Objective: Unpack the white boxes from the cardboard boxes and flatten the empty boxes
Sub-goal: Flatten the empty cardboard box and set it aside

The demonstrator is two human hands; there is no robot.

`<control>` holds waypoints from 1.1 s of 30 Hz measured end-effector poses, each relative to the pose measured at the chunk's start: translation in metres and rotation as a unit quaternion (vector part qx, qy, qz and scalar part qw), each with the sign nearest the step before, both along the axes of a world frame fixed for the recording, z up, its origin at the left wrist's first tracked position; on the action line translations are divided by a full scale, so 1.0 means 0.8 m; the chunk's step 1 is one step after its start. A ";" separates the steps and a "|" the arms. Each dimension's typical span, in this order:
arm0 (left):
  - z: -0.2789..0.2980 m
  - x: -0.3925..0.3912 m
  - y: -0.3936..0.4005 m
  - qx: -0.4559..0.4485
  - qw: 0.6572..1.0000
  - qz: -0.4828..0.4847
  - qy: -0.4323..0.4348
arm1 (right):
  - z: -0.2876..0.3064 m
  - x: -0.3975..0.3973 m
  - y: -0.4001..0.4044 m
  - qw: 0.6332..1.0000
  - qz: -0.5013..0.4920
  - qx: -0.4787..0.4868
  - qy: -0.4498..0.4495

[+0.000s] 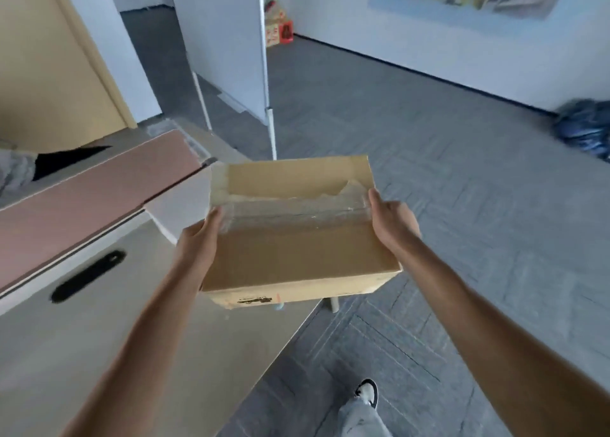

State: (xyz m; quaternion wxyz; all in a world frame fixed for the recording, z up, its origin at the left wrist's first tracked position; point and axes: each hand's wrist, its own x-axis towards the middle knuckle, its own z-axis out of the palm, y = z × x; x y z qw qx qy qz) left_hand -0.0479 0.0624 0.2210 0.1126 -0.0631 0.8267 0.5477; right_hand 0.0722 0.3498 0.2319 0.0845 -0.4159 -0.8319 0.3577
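Both hands [198,238] [391,220] clasp cardboard box [297,238] edges.

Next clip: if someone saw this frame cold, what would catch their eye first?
First, the closed brown cardboard box with clear tape across its top, held at centre frame between the left hand and the right hand, one on each side. Under and left of it runs a pale grey table with a dark oval slot. Behind stands a white board on thin legs, and a crumpled blue bag lies by the right wall.
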 end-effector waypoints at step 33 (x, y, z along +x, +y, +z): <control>0.020 -0.238 1.109 -0.011 0.922 -0.386 0.015 | 0.033 -0.027 0.913 0.947 -0.314 -0.035 0.065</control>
